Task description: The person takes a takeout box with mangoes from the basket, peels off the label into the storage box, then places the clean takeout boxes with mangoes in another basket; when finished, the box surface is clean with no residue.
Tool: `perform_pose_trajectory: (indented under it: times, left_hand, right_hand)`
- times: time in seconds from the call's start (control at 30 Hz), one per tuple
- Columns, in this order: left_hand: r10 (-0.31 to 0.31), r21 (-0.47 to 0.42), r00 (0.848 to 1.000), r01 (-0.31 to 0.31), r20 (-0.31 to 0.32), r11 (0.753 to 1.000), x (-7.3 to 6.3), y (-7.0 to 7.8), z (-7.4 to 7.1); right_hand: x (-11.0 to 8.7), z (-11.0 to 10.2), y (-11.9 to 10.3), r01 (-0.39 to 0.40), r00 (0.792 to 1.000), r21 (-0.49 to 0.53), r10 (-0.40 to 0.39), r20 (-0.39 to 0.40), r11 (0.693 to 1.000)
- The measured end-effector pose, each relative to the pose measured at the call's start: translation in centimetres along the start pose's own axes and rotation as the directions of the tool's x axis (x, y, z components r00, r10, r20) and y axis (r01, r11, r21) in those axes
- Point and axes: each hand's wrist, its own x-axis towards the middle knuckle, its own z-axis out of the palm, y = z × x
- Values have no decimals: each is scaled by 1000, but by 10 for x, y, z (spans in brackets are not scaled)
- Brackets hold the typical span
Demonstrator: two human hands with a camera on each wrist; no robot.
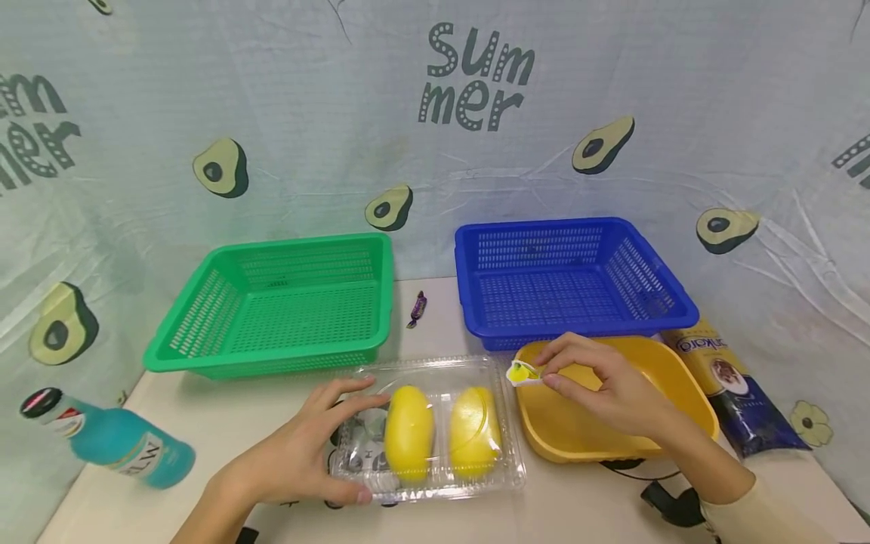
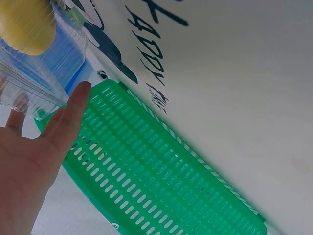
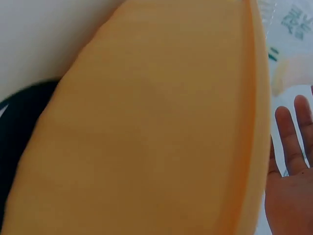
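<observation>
A clear plastic clamshell container (image 1: pixel 442 495) lies on the table with two yellow mango-shaped fruits inside, one on the left (image 1: pixel 409 434) and one on the right (image 1: pixel 474 434). My left hand (image 1: pixel 299 453) spans the container's left side, thumb at the front edge and fingers over the back left; in the left wrist view its fingertips reach the clear wall. Between thumb and fingertips, my right hand (image 1: pixel 605 378) pinches a small yellow-and-white wrapped piece (image 1: pixel 523 372), like a candy. That hand is over the left part of a yellow-orange basin (image 1: pixel 615 453), whose side fills most of the right wrist view.
Behind stand a green basket (image 1: pixel 384 302) and a blue basket (image 1: pixel 578 332), with a purple-wrapped candy (image 1: pixel 418 308) between them. A blue bottle (image 1: pixel 129 446) leans at far left. A gold-and-blue packet (image 1: pixel 741 393) lies right of the basin; a dark object (image 1: pixel 673 505) lies in front.
</observation>
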Motion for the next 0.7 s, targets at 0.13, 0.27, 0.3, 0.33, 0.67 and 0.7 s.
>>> perform_pose_trajectory:
  times: [0.13, 0.27, 0.3, 0.33, 0.67, 0.7]
  left_hand:
    - [-1, -10, 1000, 1, 5, 1000, 2, -1, 1]
    - [0, -7, 1000, 0, 3, 1000, 1, -2, 1]
    - [0, -5, 1000, 0, 2, 1000, 1, -3, 1]
    - [-1, -5, 1000, 1, 2, 1000, 0, -3, 1]
    - [-13, -8, 1000, 13, -7, 1000, 0, -3, 0]
    - [-12, -6, 1000, 12, -7, 1000, 0, -3, 0]
  right_hand:
    - [-15, -10, 7, -17, 1000, -48, 16, -14, 999]
    - [-26, -16, 14, -62, 998, -88, 62, -5, 994]
    - [-29, -17, 15, -74, 997, -100, 74, -5, 992]
    - [-31, -17, 17, -91, 996, -111, 91, -6, 990]
    - [-46, -29, 28, -345, 938, -102, 347, 0, 933]
    - [-47, -30, 29, -359, 932, -101, 361, 3, 928]
